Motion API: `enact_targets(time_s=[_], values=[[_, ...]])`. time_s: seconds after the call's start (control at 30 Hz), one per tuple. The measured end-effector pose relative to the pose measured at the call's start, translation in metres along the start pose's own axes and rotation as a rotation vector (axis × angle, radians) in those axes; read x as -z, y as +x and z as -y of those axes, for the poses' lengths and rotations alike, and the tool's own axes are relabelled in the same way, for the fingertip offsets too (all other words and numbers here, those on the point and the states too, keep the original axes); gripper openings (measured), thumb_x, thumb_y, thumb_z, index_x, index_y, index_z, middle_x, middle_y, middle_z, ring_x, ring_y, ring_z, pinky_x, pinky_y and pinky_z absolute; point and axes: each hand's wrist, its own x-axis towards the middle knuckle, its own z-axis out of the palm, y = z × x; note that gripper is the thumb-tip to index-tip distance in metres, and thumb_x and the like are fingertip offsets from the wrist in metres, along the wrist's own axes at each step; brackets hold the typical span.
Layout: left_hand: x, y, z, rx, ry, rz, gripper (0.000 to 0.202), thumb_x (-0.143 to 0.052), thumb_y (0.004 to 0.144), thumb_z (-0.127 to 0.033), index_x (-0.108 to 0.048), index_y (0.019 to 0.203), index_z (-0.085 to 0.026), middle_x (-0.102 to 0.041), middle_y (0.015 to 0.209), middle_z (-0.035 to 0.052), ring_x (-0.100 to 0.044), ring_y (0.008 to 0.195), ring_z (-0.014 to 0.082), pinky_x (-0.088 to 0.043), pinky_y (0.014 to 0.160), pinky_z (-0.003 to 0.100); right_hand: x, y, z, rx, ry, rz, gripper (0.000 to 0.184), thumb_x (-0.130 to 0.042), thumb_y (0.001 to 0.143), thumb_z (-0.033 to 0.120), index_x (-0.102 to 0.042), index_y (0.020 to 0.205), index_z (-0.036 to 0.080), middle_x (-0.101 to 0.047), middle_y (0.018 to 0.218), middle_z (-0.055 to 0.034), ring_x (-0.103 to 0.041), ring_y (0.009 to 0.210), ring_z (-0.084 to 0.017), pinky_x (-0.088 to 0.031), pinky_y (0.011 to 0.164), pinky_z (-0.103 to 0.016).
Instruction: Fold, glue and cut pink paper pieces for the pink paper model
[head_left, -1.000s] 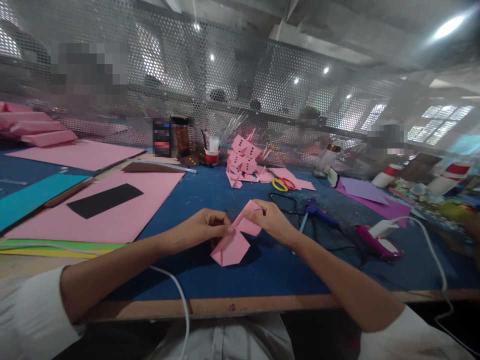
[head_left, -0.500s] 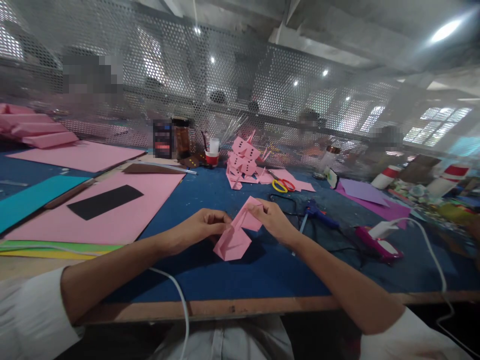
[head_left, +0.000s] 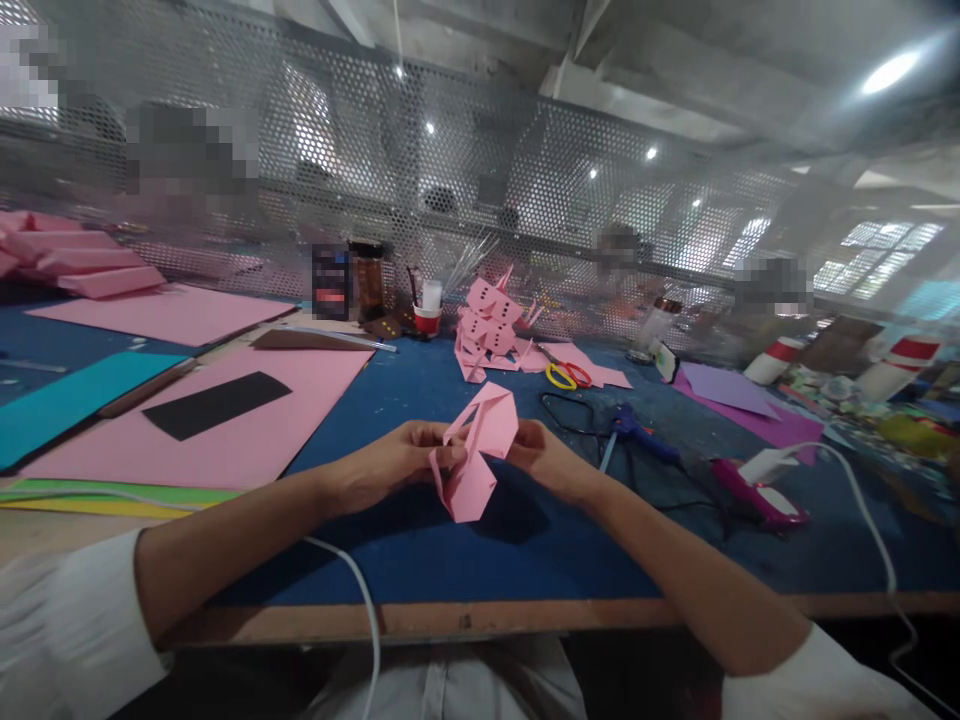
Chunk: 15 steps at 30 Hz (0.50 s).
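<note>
A folded pink paper piece (head_left: 475,484), with two joined many-sided lobes, is held up above the blue table mat (head_left: 585,560). My left hand (head_left: 409,458) pinches it at its narrow middle from the left, thumb in front. At its upper right edge is my right hand (head_left: 534,448), with fingers curled behind the paper; their tips are hidden. Beyond the hands stands a cluster of pink folded paper pieces with black dots (head_left: 491,320). Scissors with yellow and red handles (head_left: 568,375) lie to the right of that cluster.
A blue glue gun (head_left: 637,432) and a magenta power strip (head_left: 761,495) with a white cable lie on the right. Pink sheets (head_left: 247,440) and a black strip (head_left: 217,404) are at left. Jars and a red-white cup (head_left: 427,318) stand before the perforated metal screen (head_left: 390,190).
The pink piece has turned, opening its folded side toward the left. My right hand has shifted from pinching its top corner to lower behind its right edge. My left hand keeps its hold.
</note>
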Motion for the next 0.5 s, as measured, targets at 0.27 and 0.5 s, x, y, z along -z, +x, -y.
enact_targets(time_s=[0.27,0.5], values=[[0.009,0.005,0.009,0.016,-0.046,0.051,0.025,-0.071,0.083,-0.039,-0.073,0.089,-0.015,-0.074,0.095,0.0096,-0.068,0.091,0.0218,-0.051,0.089,0.035,-0.001,0.000,0.007,0.012,-0.048,-0.025,0.026,-0.068,0.086,0.044,-0.065,0.090,0.019,-0.064,0.094,-0.0030,-0.059,0.090,-0.017,-0.045,0.089,-0.031],[0.021,0.011,-0.003,-0.120,-0.081,-0.197,0.029,-0.064,0.087,-0.041,-0.072,0.100,-0.016,-0.071,0.108,0.0107,-0.064,0.102,0.0244,-0.050,0.091,0.037,0.011,-0.001,0.008,0.117,-0.393,-0.257,0.020,-0.056,0.094,0.038,-0.063,0.096,0.019,-0.065,0.093,-0.0019,-0.059,0.088,-0.017,-0.045,0.082,-0.028]])
